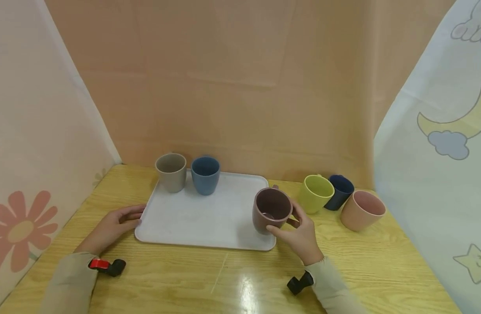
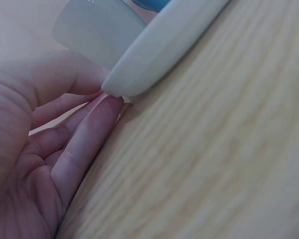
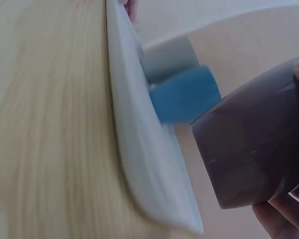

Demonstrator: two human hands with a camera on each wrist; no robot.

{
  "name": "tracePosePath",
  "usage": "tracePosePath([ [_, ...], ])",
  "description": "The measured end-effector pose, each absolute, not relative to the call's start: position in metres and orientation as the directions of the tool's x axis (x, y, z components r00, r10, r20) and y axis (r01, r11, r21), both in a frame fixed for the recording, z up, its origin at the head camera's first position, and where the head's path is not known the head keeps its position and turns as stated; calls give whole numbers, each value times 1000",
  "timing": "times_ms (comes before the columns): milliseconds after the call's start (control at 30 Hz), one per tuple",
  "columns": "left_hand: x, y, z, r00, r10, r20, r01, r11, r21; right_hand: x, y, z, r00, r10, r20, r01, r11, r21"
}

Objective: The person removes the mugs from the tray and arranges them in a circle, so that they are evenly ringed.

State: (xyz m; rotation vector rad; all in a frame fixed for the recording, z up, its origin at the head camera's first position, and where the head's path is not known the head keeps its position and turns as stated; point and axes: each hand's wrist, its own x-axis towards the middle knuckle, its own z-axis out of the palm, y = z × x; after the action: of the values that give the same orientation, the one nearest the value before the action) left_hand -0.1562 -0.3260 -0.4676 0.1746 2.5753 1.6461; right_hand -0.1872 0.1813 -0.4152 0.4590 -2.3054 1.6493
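My right hand (image 1: 301, 235) grips a dark mauve-brown mug (image 1: 260, 216) by its side, thumb near the rim. The mug is held over the right end of a white tray (image 1: 193, 222); in the right wrist view its base (image 3: 209, 164) is apart from the tray. My left hand (image 1: 116, 224) pinches the tray's left edge; in the left wrist view a thumb and fingertips (image 2: 109, 107) meet the rim. A grey-beige mug (image 1: 173, 176) and a blue mug (image 1: 206, 179) stand upright side by side at the tray's back left.
Right of the tray, a yellow-green mug (image 1: 313, 198), a navy mug (image 1: 338, 196) and a pink mug (image 1: 360, 213) stand close together on the wooden table (image 1: 177, 279). A brown backdrop (image 1: 240, 109) rises behind, with patterned sheets (image 1: 432, 183) at both sides.
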Motion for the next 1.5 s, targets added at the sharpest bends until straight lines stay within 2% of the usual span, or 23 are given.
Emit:
tracePosePath([
  [367, -155, -325, -469, -992, 125, -12, 46, 449, 892, -194, 232, -430, -929, -49, 367, -361, 340, -868],
  [800, -153, -325, -468, -995, 100, 4, 51, 472, 880, -206, 263, -442, -934, -57, 353, -351, 331, -876],
  [1500, -155, -325, -464, -992, 128, 16, 75, 469, 880, -212, 284, -457, -910, -207, 359, -398, 194, -897],
])
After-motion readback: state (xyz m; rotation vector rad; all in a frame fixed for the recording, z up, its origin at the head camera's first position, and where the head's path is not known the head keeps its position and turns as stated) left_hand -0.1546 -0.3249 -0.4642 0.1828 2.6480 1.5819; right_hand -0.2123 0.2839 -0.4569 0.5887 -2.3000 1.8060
